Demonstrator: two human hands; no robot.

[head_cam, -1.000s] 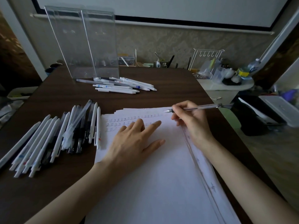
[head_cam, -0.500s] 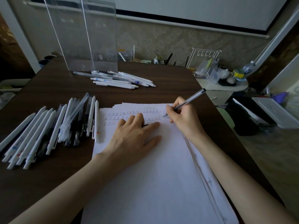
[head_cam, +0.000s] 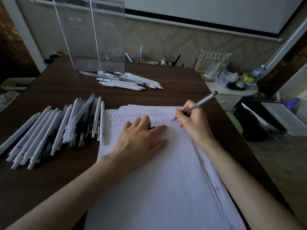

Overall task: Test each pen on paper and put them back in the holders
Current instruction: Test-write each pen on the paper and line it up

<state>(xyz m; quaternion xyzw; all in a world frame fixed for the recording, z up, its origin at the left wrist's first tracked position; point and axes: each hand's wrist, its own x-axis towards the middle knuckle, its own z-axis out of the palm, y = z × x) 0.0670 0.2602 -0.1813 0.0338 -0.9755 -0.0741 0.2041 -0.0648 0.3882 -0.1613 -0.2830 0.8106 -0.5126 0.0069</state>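
My right hand grips a clear pen in a writing hold, its tip on the white paper at the end of the second row of small marks. My left hand lies flat on the paper with fingers spread, and a small black piece shows under its fingers. A large heap of white and dark pens lies left of the paper. A smaller group of white pens lies in front of the tall clear holders at the back of the table.
The dark wooden table ends just right of the paper. A low white side table with a wire rack, cups and bottles stands beyond the right edge. Small clutter lines the wall behind the table.
My right hand turned the pen from level above the sheet to a writing angle and brought its tip down onto the second row. My left hand stayed flat on the paper.
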